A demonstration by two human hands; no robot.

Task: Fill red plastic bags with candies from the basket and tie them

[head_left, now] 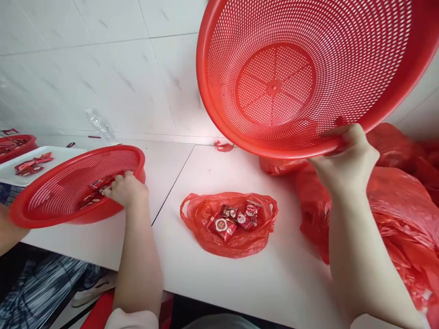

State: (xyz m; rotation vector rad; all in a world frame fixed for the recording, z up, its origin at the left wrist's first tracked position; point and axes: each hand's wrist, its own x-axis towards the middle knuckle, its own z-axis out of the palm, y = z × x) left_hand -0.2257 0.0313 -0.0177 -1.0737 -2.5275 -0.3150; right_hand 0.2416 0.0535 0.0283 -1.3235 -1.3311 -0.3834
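My right hand (pixel 346 155) grips the rim of a large red perforated basket (pixel 274 105), raised and tilted so that its bare inside faces me. My left hand (pixel 125 188) reaches into a second red basket (pixel 61 183), fingers curled onto small red snack packets (pixel 94 192) inside it; part of the grip is hidden. Between my arms, an open red plastic bag (pixel 228 244) lies on the white table, holding several small snack packets (pixel 222 226).
Another person's arm (pixel 10 233) touches the left basket. A white tray (pixel 68 153) with packets, another red basket (pixel 24 148) and a clear plastic bottle (pixel 101 125) are at the left. Full red bags (pixel 401 201) crowd the right. A tiled wall (pixel 120 82) stands behind.
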